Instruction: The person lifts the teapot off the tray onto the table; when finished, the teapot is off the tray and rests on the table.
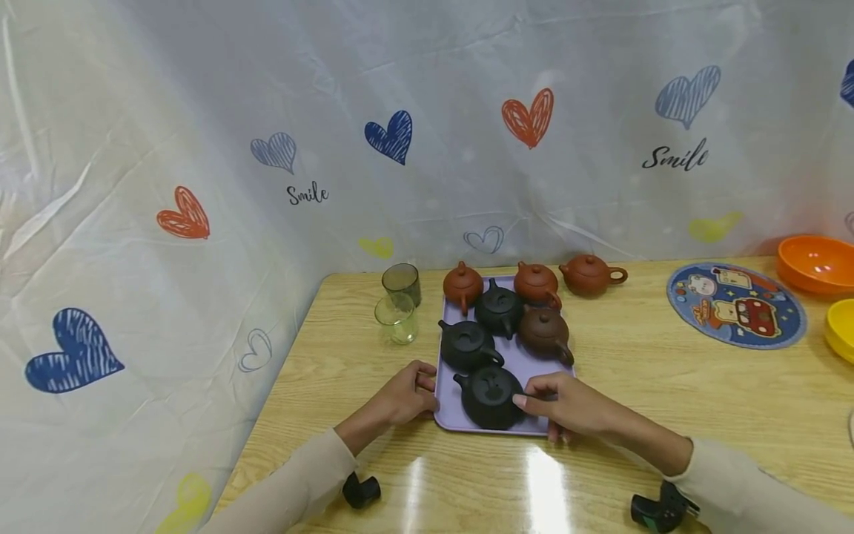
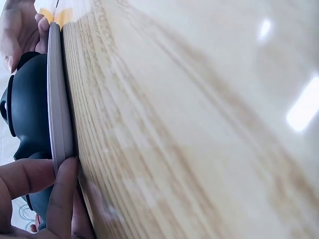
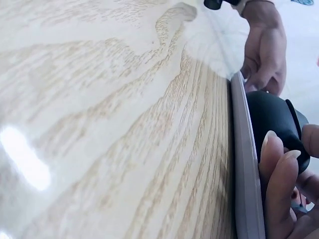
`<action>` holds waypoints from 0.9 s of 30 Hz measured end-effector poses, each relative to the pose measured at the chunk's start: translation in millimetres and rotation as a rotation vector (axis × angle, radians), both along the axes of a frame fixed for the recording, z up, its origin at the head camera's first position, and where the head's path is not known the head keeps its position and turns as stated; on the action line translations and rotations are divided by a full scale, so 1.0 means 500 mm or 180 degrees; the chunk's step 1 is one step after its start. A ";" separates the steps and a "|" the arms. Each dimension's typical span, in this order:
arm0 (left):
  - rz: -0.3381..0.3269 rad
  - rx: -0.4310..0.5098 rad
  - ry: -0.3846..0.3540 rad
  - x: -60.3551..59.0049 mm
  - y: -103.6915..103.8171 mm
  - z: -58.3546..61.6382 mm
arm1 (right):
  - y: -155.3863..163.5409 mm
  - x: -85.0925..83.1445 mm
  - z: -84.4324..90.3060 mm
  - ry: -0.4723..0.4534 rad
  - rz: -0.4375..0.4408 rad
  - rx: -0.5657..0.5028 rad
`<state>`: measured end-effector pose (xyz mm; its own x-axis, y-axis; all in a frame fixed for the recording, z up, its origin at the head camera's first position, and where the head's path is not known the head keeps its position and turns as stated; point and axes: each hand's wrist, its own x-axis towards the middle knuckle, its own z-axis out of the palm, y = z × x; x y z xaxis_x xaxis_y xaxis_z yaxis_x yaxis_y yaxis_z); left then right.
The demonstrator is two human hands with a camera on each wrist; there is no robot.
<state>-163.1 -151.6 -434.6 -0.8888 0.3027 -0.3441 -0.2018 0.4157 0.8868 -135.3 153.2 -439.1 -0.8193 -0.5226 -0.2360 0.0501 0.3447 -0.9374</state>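
My left hand pinches the left rim of a lilac tray between thumb and fingers, as the left wrist view shows. At the tray's front right, my right hand pinches the handle side of a black teapot; its fingers hide the handle in the head view. That teapot sits upright on the tray. Behind it stand two more black teapots, one left and one farther back. A dark brown teapot and two reddish-brown teapots share the tray.
Another reddish-brown teapot stands on the table right of the tray. Two glasses, one grey and one greenish, are at the left. Farther right lie a round blue mat, an orange bowl and a yellow bowl.
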 end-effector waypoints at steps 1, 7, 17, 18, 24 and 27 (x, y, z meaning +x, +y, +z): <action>-0.0003 -0.0003 0.0000 0.000 -0.001 0.000 | -0.001 0.000 0.000 -0.0012 -0.0007 -0.0003; -0.0053 0.0001 -0.0013 -0.001 -0.004 -0.004 | -0.003 0.003 -0.001 -0.0039 -0.0014 -0.0045; 0.0038 0.0015 -0.0048 0.001 -0.002 -0.006 | 0.007 0.000 -0.003 -0.0106 0.0034 -0.0217; 0.0034 0.0015 -0.0044 0.001 -0.002 -0.006 | 0.007 0.000 -0.003 -0.0125 0.0043 -0.0239; 0.0003 0.0025 -0.0045 -0.003 -0.002 -0.008 | 0.010 -0.002 0.001 -0.0142 0.0050 -0.0271; 0.0001 0.0025 -0.0040 -0.002 -0.001 -0.005 | 0.013 -0.005 0.005 -0.0098 0.0053 -0.0253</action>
